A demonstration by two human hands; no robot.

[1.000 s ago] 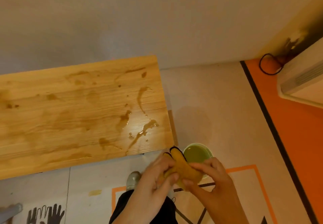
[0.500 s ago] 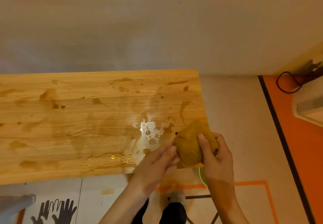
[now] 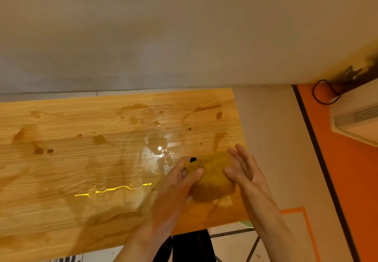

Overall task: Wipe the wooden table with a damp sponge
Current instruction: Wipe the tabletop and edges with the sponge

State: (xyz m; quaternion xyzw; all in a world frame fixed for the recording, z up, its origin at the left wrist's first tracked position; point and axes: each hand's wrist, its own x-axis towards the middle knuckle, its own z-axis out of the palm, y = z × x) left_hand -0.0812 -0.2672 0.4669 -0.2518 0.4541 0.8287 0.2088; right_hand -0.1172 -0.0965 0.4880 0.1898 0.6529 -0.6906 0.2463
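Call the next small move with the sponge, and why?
Probably press the sponge flat and sweep it left. It sits near the wooden table's right end, gripped by the left hand, with the right hand open against its side. The shiny puddle and dark stains all lie to its left.

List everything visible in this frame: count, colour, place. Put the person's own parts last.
table: 1, light wood, wet patches, left and centre
sponge: 1, yellow-brown, on the table near its right end
wall: 1, grey-white, behind the table
floor: pale with an orange zone and black line, right
cable: 1, black, looped, upper right
white unit: 1, right edge
left hand: 1, gripping the sponge
right hand: 1, fingers open, against the sponge's right side
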